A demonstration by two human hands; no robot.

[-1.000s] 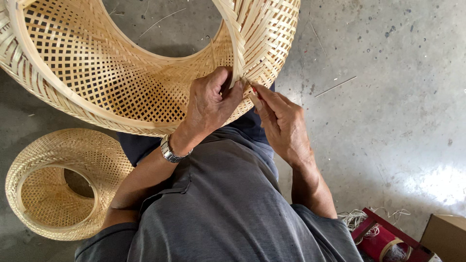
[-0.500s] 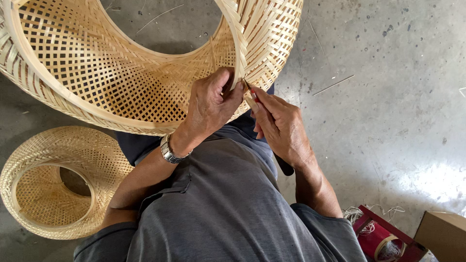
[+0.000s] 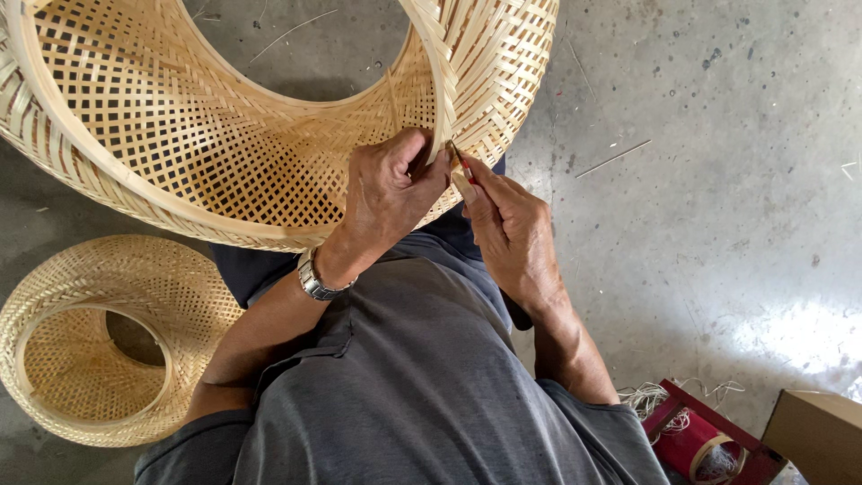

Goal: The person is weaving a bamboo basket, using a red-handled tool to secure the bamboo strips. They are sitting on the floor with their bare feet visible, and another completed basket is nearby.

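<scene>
Barely shifted, left hand (image 3: 391, 193) pinches the basket (image 3: 269, 117) rim; right hand (image 3: 507, 229) grips a small upward-pointing tool (image 3: 460, 164).

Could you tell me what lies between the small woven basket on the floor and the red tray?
In the head view, the person's own body lies between the small basket and the red tray: the grey shirt and both forearms.

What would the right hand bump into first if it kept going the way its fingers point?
Most likely the rim of the big woven basket: the right hand points up-left at it, beside the left hand.
</scene>
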